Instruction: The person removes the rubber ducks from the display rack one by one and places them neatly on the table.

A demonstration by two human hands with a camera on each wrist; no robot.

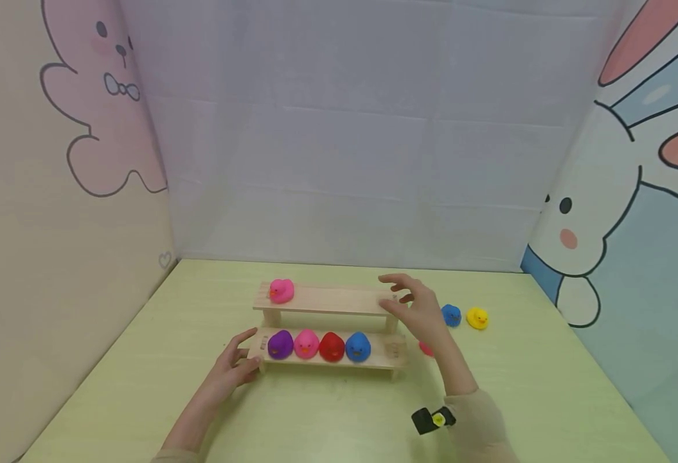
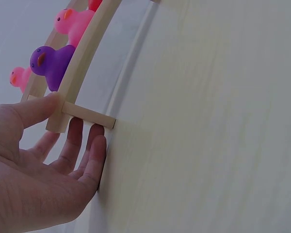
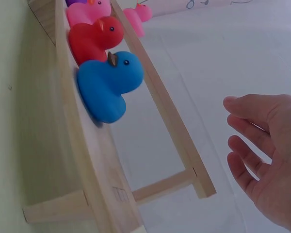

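A two-tier wooden stand (image 1: 339,300) is on the table. Along its lower shelf sit a purple duck (image 1: 280,344), a pink duck (image 1: 306,344), a red duck (image 1: 332,347) and a blue duck (image 1: 358,347) in a row. Another pink duck (image 1: 281,291) is at the left of the upper shelf. My left hand (image 1: 227,372) grips the left end of the lower shelf, thumb on its edge and fingers curled beneath, by the leg. Nothing is in my right hand (image 1: 418,314), which hovers at the upper shelf's right end with fingers loosely bent.
Right of the stand, a second blue duck (image 1: 451,315) and a yellow duck (image 1: 477,318) lie on the table. A pinkish-red toy (image 1: 426,348) is partly hidden behind my right forearm. White cloth (image 1: 339,141) hangs at the table's back edge, with printed walls at both sides.
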